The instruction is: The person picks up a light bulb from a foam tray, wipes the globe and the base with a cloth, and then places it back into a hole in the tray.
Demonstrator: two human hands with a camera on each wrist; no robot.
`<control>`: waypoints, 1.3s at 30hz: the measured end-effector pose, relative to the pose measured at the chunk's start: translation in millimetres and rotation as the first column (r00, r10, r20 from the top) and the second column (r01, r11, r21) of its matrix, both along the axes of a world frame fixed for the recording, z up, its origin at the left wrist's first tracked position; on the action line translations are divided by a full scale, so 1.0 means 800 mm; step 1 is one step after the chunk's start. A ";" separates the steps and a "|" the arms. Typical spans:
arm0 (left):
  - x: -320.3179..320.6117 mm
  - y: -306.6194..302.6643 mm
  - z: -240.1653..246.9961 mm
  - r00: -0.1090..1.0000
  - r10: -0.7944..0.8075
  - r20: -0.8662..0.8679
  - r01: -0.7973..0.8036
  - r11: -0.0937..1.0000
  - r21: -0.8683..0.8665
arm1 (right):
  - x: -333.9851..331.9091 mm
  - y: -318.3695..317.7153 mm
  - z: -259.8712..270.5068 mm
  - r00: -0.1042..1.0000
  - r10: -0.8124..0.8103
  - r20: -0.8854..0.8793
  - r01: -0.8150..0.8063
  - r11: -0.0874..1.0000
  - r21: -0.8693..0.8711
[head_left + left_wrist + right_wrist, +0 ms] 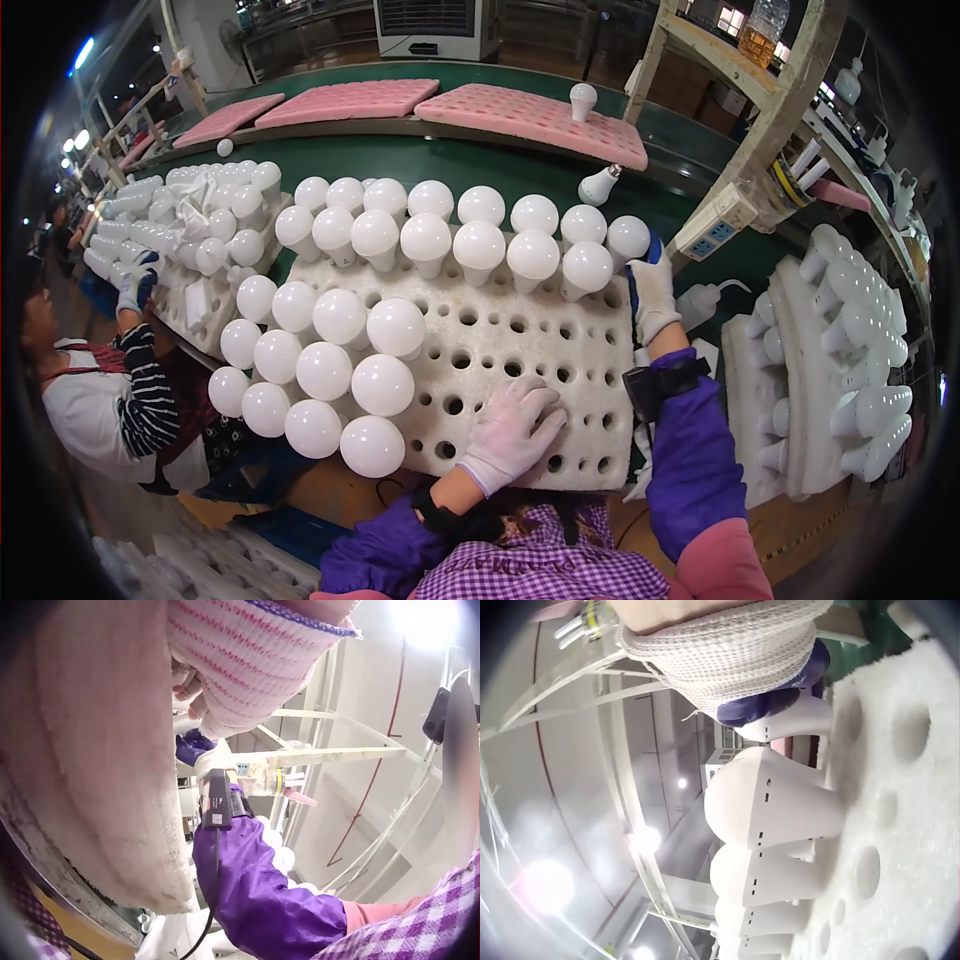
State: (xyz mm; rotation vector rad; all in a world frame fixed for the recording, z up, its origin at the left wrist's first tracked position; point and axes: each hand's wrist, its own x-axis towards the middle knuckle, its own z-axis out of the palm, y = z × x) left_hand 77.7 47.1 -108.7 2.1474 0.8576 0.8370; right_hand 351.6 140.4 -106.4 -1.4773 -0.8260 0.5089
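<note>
A white foam board (480, 340) full of round holes holds rows of white light bulbs (370, 445), domes up. My right hand (655, 295), in a white glove with blue-coated fingers (757, 707), is at the board's far right corner. It grips the light bulb (628, 238) at the end of the back row; in the right wrist view this bulb (791, 724) sits at the board, partly covered by the fingers. My left hand (515, 430), in a thin white glove, rests on the holed surface near the front edge, fingers loosely bent, holding nothing.
Pink foam trays (530, 115) line the back ledge, one bearing an upright bulb (583, 100). Another bulb (600, 185) lies on the green surface. Stacked foam boards with bulbs (850, 330) stand at right, beside a squeeze bottle (700, 303). Another person (110, 400) works at left.
</note>
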 end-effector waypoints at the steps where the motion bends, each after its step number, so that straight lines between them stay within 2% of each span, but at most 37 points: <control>1: 0.000 -0.001 -0.001 1.000 0.008 0.008 -0.009 1.000 0.009 | 0.012 0.010 -0.029 0.991 0.075 -0.108 -0.067 0.995 0.071; 2: 0.001 -0.001 -0.002 1.000 0.019 0.017 -0.019 1.000 0.017 | 0.026 0.023 -0.056 0.991 0.078 -0.107 -0.070 0.995 0.075; 4: 0.001 -0.001 -0.003 1.000 0.017 0.000 -0.017 1.000 0.026 | 0.046 0.041 -0.091 0.992 0.125 -0.035 -0.127 0.990 -0.068; 6: -0.001 0.001 -0.002 1.000 0.013 -0.022 -0.012 0.999 0.040 | 0.024 0.022 -0.046 0.988 0.151 -0.008 -0.151 0.988 -0.033; 8: -0.003 0.001 -0.005 1.000 0.003 0.022 -0.004 1.000 0.030 | -0.023 -0.007 0.021 0.997 0.075 -0.007 -0.075 0.997 0.017; 9: -0.004 0.000 -0.008 1.000 0.006 0.023 -0.006 1.000 0.022 | -0.027 -0.019 0.030 0.990 0.056 0.126 -0.062 0.997 0.044; 10: -0.006 0.000 -0.011 0.998 0.028 0.055 -0.025 0.999 -0.045 | -0.037 -0.034 0.045 0.991 0.053 0.127 -0.058 0.998 0.038; 11: -0.006 0.000 -0.012 0.995 0.050 0.084 -0.040 0.993 -0.111 | -0.052 -0.051 0.066 0.931 0.125 0.343 -0.153 0.987 0.054; 12: -0.004 0.000 -0.007 0.996 0.045 0.082 -0.036 0.993 -0.114 | -0.066 -0.067 0.083 0.821 0.184 0.541 -0.249 0.967 0.049; 14: -0.006 0.000 0.015 0.924 0.156 0.349 -0.005 0.918 -0.397 | -0.086 -0.097 0.098 0.577 0.288 0.764 -0.353 0.932 -0.084; 15: -0.005 0.002 0.023 0.927 0.164 0.337 -0.014 0.914 -0.406 | -0.093 -0.109 0.105 0.487 0.424 0.763 -0.412 0.882 -0.228; 16: -0.003 0.005 0.032 0.861 0.188 0.473 0.038 0.904 -0.427 | -0.105 -0.122 0.104 0.383 0.474 0.793 -0.381 0.863 -0.332; 17: -0.004 0.008 0.036 0.774 0.213 0.597 0.091 0.895 -0.437 | -0.113 -0.132 0.100 0.326 0.486 0.811 -0.379 0.853 -0.358; 18: -0.007 0.012 0.032 0.777 0.220 0.590 0.082 0.894 -0.441 | -0.119 -0.139 0.097 0.267 0.491 0.829 -0.374 0.846 -0.381; 20: -0.016 0.025 0.024 0.831 0.145 0.537 0.226 0.794 -0.564 | -0.125 -0.146 0.102 0.277 0.514 0.812 -0.391 0.832 -0.393; 21: -0.025 0.025 0.027 0.839 0.183 0.513 0.291 0.645 -0.706 | -0.124 -0.148 0.103 0.344 0.567 0.748 -0.441 0.801 -0.404; 22: -0.030 0.023 0.030 0.841 0.182 0.509 0.290 0.643 -0.709 | -0.124 -0.151 0.104 0.408 0.616 0.674 -0.489 0.771 -0.408; 24: -0.036 0.017 0.031 0.757 0.315 0.573 0.407 0.460 -0.789 | -0.122 -0.156 0.109 0.430 0.636 0.641 -0.498 0.759 -0.419; 25: -0.037 0.015 0.030 0.760 0.314 0.569 0.406 0.454 -0.793 | -0.121 -0.159 0.109 0.605 0.716 0.349 -0.604 0.698 -0.384; 26: -0.037 0.013 0.028 0.726 0.328 0.605 0.458 0.426 -0.780 | -0.121 -0.162 0.108 0.683 0.730 0.008 -0.693 0.652 -0.307; 27: -0.037 0.011 0.027 0.687 0.345 0.640 0.509 0.400 -0.762 | -0.122 -0.164 0.110 0.685 0.717 -0.129 -0.718 0.635 -0.286; 28: -0.036 0.010 0.025 0.687 0.346 0.639 0.509 0.397 -0.763 | -0.121 -0.166 0.106 0.686 0.716 -0.131 -0.717 0.635 -0.288; 30: -0.035 0.008 0.019 0.703 0.256 0.663 0.492 0.497 -0.714 | -0.120 -0.168 0.094 0.669 0.726 -0.163 -0.743 0.661 -0.106; 31: -0.036 0.007 0.015 0.705 0.269 0.657 0.479 0.502 -0.720 | -0.122 -0.172 0.098 0.667 0.698 -0.262 -0.736 0.672 -0.083; 33: -0.034 0.006 0.008 0.784 0.159 0.600 0.355 0.678 -0.644 | -0.125 -0.174 0.098 0.720 0.653 -0.236 -0.690 0.710 -0.139; 35: -0.032 0.004 0.008 0.788 0.159 0.595 0.327 0.711 -0.623 | -0.129 -0.179 0.103 0.742 0.625 -0.244 -0.667 0.723 -0.179; 37: -0.031 0.002 0.011 0.790 0.159 0.592 0.300 0.743 -0.599 | -0.132 -0.181 0.104 0.782 0.532 -0.326 -0.612 0.755 -0.236; 39: -0.031 -0.001 0.017 0.812 0.135 0.568 0.281 0.762 -0.583 | -0.139 -0.183 0.099 0.784 0.525 -0.331 -0.604 0.768 -0.213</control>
